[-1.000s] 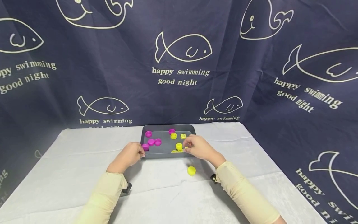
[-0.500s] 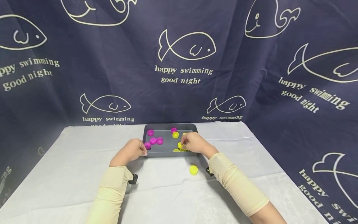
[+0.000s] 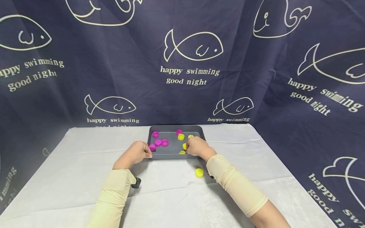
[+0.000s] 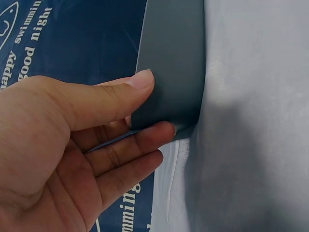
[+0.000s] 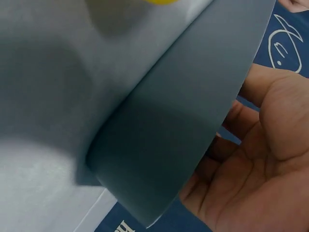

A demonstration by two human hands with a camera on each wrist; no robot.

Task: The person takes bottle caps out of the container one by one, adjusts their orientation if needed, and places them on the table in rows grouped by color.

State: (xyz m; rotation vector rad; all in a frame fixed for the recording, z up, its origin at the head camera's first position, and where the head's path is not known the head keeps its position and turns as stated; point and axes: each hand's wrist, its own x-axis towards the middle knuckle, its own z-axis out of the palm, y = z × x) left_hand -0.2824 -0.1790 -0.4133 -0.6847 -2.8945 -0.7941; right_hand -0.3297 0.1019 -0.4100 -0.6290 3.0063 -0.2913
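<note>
The right hand reaches over the near wall into the right end of the tray, its fingers curled downward; the fingertips are hidden, so whether they have hold of a cap cannot be told. Just beside them, on their left inside the tray, is a yellow cap, with another yellow cap at the near wall close by, both partly covered by the hand. The left hand pinches the tray's near left corner, thumb on the outer face of the wall and index finger behind it. A magenta cap lies just inside that corner, and four more magenta caps lie farther in, one of them toward the far right, next to a yellow cap at the far wall. The tray's long axis runs left to right across the person's front, a hand at each end. The caps are round, with no long axis of their own, so direction is what counts: the loose yellow cap lies outside the tray on the tabletop, nearer the person than its near right end, and the right hand is clearly the nearer one.
</note>
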